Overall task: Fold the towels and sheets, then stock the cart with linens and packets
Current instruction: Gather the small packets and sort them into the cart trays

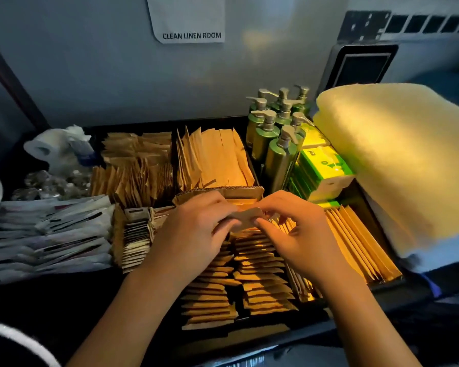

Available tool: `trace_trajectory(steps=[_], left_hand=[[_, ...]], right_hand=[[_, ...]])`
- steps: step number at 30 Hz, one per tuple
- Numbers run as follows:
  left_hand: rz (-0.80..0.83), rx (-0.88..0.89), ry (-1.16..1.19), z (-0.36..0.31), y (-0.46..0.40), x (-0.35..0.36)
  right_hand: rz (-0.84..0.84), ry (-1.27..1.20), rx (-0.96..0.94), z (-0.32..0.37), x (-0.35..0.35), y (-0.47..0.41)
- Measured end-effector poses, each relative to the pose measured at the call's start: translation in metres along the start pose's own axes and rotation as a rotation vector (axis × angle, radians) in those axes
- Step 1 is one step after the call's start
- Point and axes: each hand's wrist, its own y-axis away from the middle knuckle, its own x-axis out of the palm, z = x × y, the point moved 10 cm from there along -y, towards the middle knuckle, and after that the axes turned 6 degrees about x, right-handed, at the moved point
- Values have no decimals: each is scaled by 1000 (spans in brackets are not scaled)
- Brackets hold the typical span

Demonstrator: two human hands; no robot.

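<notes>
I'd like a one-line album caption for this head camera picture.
Both hands, left hand and right hand, pinch a brown paper packet over the cart tray of packets, beside pump bottles and folded towels.

The flat brown paper packets (260, 263) look matt and a bit crinkly. The tall green pump bottles (277, 154) are smooth and shiny. The thick folded yellow cloth towel (408, 165) looks soft and fuzzy.

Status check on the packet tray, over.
Left hand and right hand both pinching one brown packet above the packet rows. Folded towel stacked at right. Nothing blocking.
</notes>
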Motion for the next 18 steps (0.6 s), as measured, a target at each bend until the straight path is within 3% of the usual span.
trace_trajectory(steps=[8,13,18], left_hand=[[89,-56,-34,9,-4,39],[111,-74,-54,10,-5,45],[50,-136,-11,15,-1,40]], right_hand=[[118,43,69,-38,13,-3],[101,47,24,-33,9,-3],[156,100,61,-40,18,-7]])
